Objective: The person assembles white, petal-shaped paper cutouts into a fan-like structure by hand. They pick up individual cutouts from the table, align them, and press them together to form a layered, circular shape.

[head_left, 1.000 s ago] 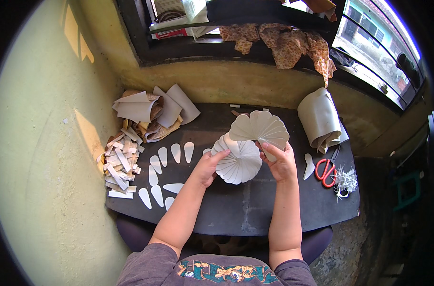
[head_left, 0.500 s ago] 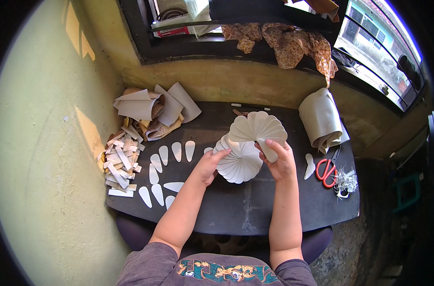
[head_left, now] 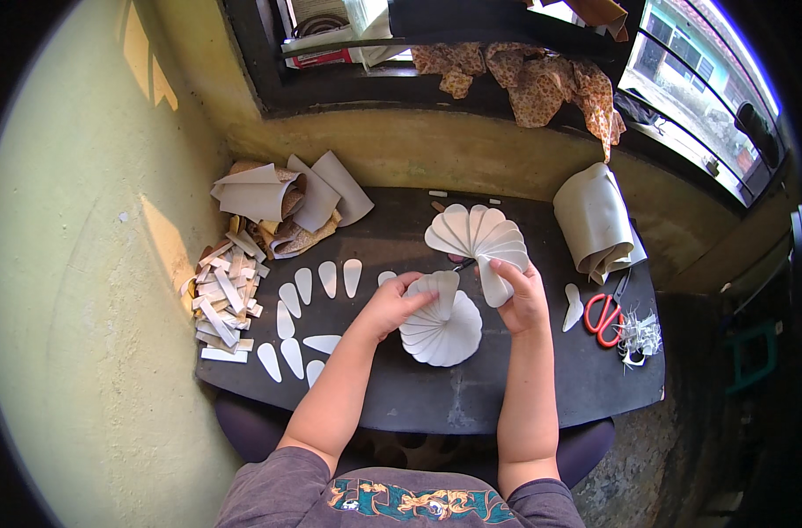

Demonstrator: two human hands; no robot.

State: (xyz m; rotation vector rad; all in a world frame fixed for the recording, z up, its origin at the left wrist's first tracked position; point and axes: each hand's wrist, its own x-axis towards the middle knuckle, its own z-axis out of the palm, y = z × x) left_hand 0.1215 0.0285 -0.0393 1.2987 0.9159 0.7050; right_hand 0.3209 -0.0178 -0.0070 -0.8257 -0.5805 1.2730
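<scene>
My left hand pinches a round fan of overlapping white petal-shaped pieces by its upper left edge, low over the dark table. A second fan of cream petal pieces is gripped in my right hand, thumb on its lower right side. The two fans are apart, with a narrow dark gap between them. Loose white petal pieces lie spread in an arc left of my left hand. Beside my right hand rests another white piece.
Red-handled scissors and a heap of white shreds sit at the right edge of the dark table. Rolled cream sheet stands behind them. At left are piled strips and folded sheets. A wall borders the left.
The two fans have come apart. The left one has turned and dropped slightly nearer to me, while the right one has tilted and its petals have fanned differently.
</scene>
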